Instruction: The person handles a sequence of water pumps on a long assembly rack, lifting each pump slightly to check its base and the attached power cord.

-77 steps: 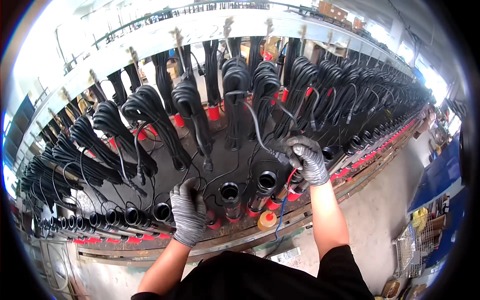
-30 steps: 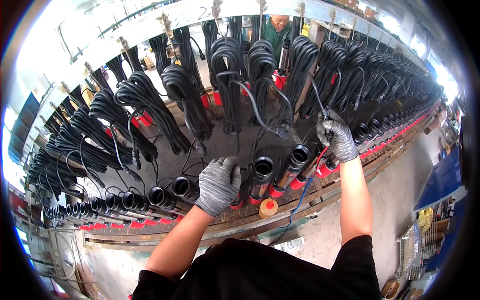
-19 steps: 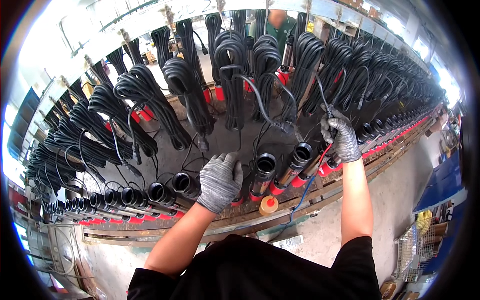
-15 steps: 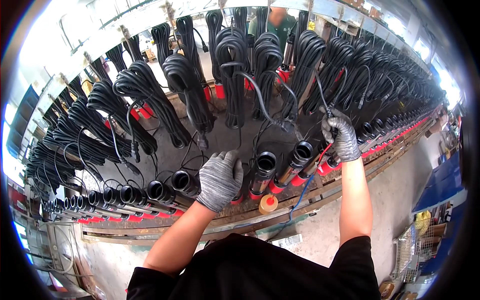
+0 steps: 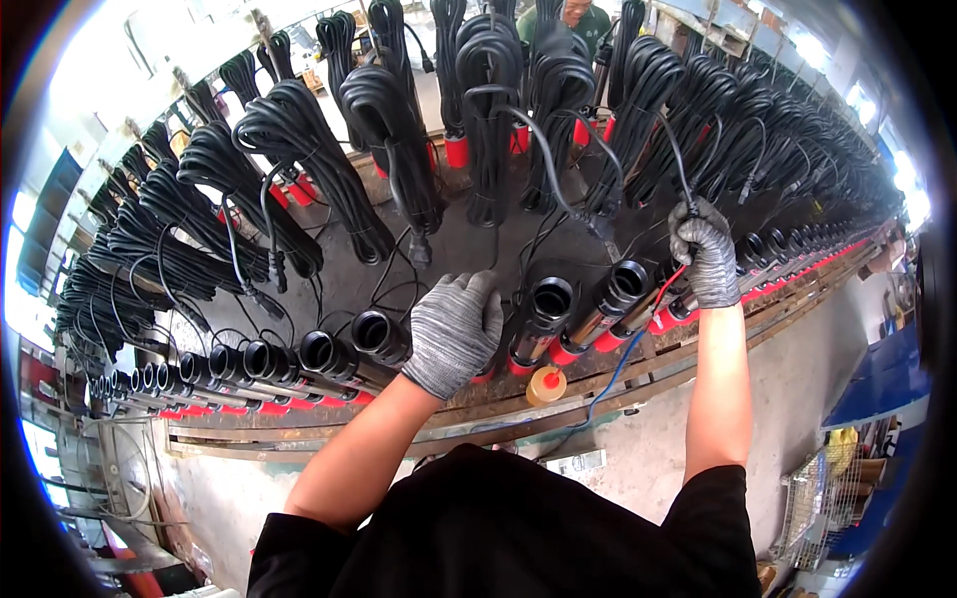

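Observation:
My left hand (image 5: 456,334), in a grey knit glove, is closed over the top of one metal cylinder in the front row. The fingers curl away from me, hiding what they grip; a red base (image 5: 483,375) shows below. A thin cable from a hanging coil (image 5: 488,130) runs down to the fingertips. My right hand (image 5: 706,249), gloved too, pinches the end of a black cable (image 5: 676,154) hanging from a coil. Out of the same hand comes a red wire (image 5: 668,286), running down past the cylinders. An open black-rimmed cylinder (image 5: 551,299) stands between the hands.
Cylinders with red bases line the bench's near edge (image 5: 478,436). Black cable coils hang behind them from a rail. A small bottle (image 5: 546,386) with a red tip sits in front, beside a blue hose (image 5: 603,391). A person in green (image 5: 568,25) is beyond the rail.
The bench and coils have shifted slightly in view, and the person beyond the rail shows further right. Both hands keep nearly the same places and grips.

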Demonstrator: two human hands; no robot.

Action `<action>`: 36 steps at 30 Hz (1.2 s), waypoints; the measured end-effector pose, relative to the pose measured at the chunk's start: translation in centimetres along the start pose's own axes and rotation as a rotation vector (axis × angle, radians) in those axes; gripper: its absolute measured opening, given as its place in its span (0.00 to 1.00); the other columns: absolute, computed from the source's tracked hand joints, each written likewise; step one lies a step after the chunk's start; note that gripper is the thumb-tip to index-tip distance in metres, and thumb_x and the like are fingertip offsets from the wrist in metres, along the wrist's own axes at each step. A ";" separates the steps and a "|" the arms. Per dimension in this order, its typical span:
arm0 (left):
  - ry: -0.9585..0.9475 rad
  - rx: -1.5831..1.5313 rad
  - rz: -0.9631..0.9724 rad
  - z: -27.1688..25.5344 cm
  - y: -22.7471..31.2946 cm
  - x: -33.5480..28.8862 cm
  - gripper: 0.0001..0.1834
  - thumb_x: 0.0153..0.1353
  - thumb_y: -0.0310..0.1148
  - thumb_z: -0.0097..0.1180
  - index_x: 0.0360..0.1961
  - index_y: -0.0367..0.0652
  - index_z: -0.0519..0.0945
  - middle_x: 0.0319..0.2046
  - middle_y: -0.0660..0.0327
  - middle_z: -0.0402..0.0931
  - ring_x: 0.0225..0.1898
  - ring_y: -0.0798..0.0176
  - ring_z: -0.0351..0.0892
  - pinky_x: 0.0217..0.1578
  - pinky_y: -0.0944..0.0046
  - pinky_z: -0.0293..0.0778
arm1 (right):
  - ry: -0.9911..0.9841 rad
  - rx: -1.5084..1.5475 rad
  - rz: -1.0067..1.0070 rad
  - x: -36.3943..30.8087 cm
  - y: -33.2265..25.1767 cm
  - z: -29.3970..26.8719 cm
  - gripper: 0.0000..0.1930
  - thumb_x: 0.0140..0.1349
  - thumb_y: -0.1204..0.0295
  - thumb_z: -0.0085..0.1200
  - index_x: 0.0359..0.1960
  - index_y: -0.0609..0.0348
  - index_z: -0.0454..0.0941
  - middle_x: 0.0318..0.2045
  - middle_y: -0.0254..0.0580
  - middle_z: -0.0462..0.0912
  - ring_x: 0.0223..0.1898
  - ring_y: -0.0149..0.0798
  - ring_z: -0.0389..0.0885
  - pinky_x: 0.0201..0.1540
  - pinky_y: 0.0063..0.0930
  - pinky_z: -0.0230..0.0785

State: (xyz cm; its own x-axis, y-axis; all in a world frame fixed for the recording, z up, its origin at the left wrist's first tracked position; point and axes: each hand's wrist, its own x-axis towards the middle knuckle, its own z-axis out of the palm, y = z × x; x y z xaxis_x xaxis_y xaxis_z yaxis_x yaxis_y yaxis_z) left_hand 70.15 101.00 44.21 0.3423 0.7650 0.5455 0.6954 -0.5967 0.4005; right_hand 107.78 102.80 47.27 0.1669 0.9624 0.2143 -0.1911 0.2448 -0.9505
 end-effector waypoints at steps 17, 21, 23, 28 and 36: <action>-0.230 -0.361 -0.015 -5.5 1.3 -7.2 0.17 0.55 0.27 0.66 0.48 0.42 0.84 0.48 0.51 0.81 0.46 0.46 0.83 0.46 0.52 0.80 | -0.014 -0.154 0.042 0.4 0.1 -0.5 0.22 0.65 0.59 0.61 0.47 0.71 0.84 0.43 0.52 0.89 0.31 0.30 0.83 0.30 0.21 0.75; -0.275 -0.389 0.048 -5.0 1.4 -9.6 0.14 0.54 0.28 0.67 0.43 0.42 0.83 0.43 0.53 0.82 0.41 0.46 0.84 0.41 0.51 0.80 | -0.022 -0.135 -0.016 0.3 0.6 -1.1 0.28 0.66 0.53 0.61 0.50 0.73 0.82 0.42 0.51 0.87 0.27 0.29 0.77 0.27 0.22 0.67; -0.199 -0.397 0.064 -4.5 2.0 -9.9 0.13 0.53 0.28 0.68 0.40 0.44 0.82 0.41 0.55 0.82 0.41 0.47 0.84 0.38 0.50 0.79 | 0.000 -0.127 -0.022 0.3 0.8 -1.8 0.28 0.67 0.52 0.61 0.50 0.72 0.82 0.43 0.52 0.87 0.27 0.30 0.77 0.26 0.21 0.66; -0.183 -0.388 0.056 -4.7 1.7 -9.8 0.14 0.53 0.29 0.69 0.41 0.42 0.83 0.40 0.54 0.81 0.40 0.46 0.84 0.38 0.51 0.80 | 0.064 -0.090 -0.014 1.1 1.9 -2.6 0.24 0.72 0.54 0.57 0.52 0.67 0.81 0.46 0.51 0.86 0.22 0.25 0.73 0.19 0.17 0.60; -0.087 -0.370 -0.044 -4.8 -0.6 -9.6 0.11 0.52 0.27 0.65 0.38 0.43 0.84 0.38 0.55 0.82 0.38 0.48 0.84 0.39 0.53 0.80 | 0.011 0.008 0.059 1.1 1.4 -3.9 0.24 0.69 0.56 0.59 0.52 0.69 0.81 0.50 0.54 0.86 0.23 0.24 0.72 0.18 0.15 0.57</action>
State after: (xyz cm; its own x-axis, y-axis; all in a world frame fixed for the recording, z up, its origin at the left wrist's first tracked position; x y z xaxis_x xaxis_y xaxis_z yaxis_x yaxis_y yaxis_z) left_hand 63.43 92.87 42.24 0.3808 0.8000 0.4636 0.4409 -0.5978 0.6695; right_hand 111.43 103.80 45.31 0.1660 0.9738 0.1557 -0.2084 0.1889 -0.9596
